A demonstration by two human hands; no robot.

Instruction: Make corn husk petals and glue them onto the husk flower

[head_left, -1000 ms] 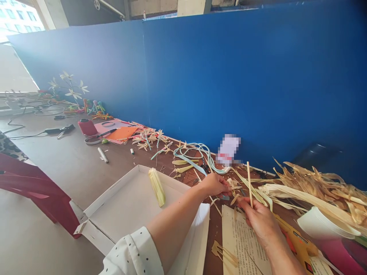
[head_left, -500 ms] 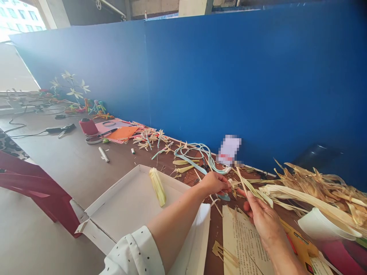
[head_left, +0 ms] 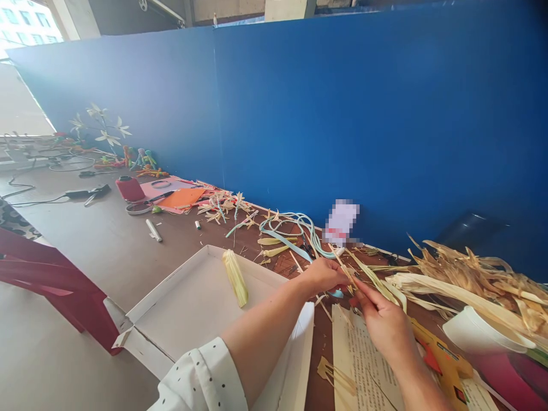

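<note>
Head view | pale stick (head_left: 339,261): 11 o'clock of right hand (head_left: 384,321), pinched by it, axis 11-to-5 | left hand (head_left: 322,275): stick's 8 o'clock, just beside, fingers curled, hold unclear

Brown tabletop (head_left: 103,234), strewn around a white tray (head_left: 188,308)
Bears printed paper (head_left: 363,359) right of the tray, dry husks (head_left: 466,268) farther right, pale-blue cord (head_left: 315,240) behind the tray, white pen (head_left: 154,230) behind, leftward.
</note>
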